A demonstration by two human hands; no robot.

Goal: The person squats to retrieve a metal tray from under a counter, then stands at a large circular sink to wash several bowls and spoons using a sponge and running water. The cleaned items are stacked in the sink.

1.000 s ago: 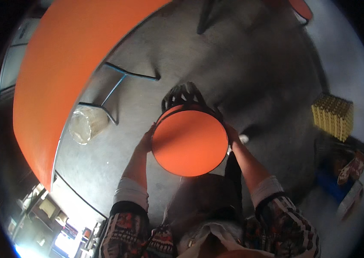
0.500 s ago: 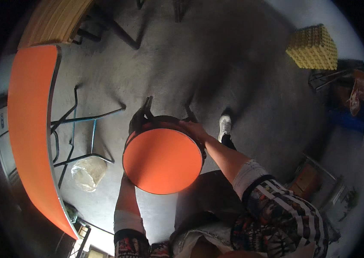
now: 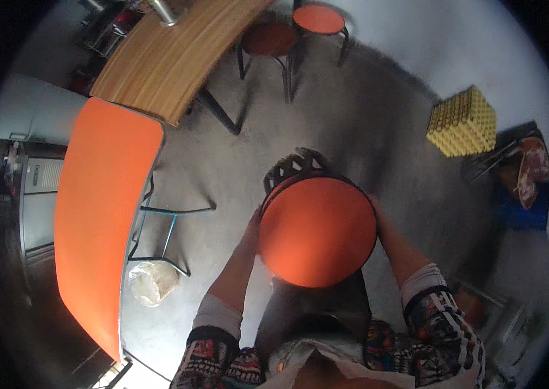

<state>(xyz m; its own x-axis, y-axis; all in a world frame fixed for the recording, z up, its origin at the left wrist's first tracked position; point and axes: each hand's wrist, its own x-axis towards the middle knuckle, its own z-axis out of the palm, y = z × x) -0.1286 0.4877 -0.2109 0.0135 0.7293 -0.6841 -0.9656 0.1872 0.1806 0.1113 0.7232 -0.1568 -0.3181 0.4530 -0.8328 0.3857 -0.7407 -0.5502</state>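
Between my hands is a stack of round stools with an orange top seat [image 3: 318,232]; their bunched dark legs [image 3: 295,163] show past its far rim. My left hand [image 3: 253,225] grips the stack's left side, its fingers mostly hidden by the seat. On the opposite side, my right hand [image 3: 376,206] holds the edge, its fingertips also out of sight. The stack is in front of my body, above my dark-trousered legs. How many stools are in it I cannot tell.
To the left stands an orange-topped table [image 3: 102,220] with thin metal legs, a lined waste bin [image 3: 153,283] beside it. A wooden table [image 3: 177,55] adjoins it. Farther off are a brown stool [image 3: 269,39] and an orange stool [image 3: 318,19]. Yellow stacked egg trays [image 3: 462,123] sit at the right wall.
My view has turned, bringing the far stools into sight. The stool stack sits further right in view. My right hand has moved from the seat's far rim to its right side.
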